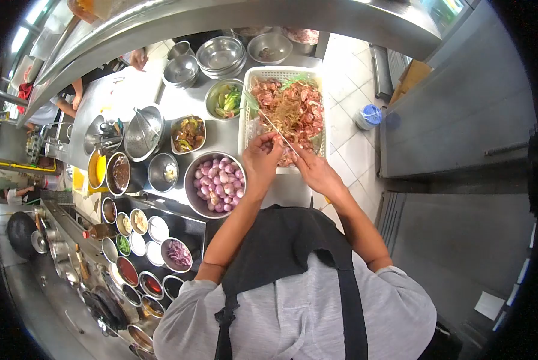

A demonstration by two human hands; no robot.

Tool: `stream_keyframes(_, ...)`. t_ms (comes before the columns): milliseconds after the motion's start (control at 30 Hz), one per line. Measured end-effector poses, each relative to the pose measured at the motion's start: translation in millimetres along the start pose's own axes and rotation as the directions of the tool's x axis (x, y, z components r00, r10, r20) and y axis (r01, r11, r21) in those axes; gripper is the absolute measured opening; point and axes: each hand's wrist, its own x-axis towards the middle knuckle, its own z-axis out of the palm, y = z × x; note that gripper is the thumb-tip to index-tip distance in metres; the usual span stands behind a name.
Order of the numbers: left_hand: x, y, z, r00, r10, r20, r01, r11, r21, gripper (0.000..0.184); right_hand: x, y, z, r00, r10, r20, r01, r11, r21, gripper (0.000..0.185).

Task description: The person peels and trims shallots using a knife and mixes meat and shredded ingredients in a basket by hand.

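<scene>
A thin skewer (pixel 273 125) slants over a white plastic basket (pixel 243 123) heaped with raw, seasoned meat pieces (pixel 308 103). My right hand (pixel 319 175) is closed on the skewer's near end, fingers pinched together. Close beside it, my left hand (pixel 263 159) has its fingertips pinched at the stick; what lies between them is too small to make out. Brown shreds (pixel 287 114) lie on top of the meat, and green leaves (pixel 297 79) show at the basket's far edge. Both hands are above the basket's near end.
Left of my forearm stands a bowl of peeled shallots (pixel 219 185). Steel bowls (pixel 221 55), cut greens (pixel 227 101) and a colander (pixel 144 133) crowd the counter. Sauce and ingredient containers (pixel 152 285) sit at lower left. A co-worker's arm (pixel 77 96) shows at far left.
</scene>
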Motion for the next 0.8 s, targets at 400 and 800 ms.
stream_keyframes(400, 6, 3, -23, 0.988, -0.096, 0.118, 0.141, 0.868, -0.476, 0.028, -8, -26, -9, 0.894, 0.347, 0.283, -0.429, 0.481, 0.764, 0.055)
stream_keyframes(800, -2, 8, -30, 0.978, -0.071, 0.198, 0.142, 0.918, -0.371, 0.025, 23, -12, -3, 0.771, 0.112, 0.628, -0.61, -0.158, 0.777, 0.064)
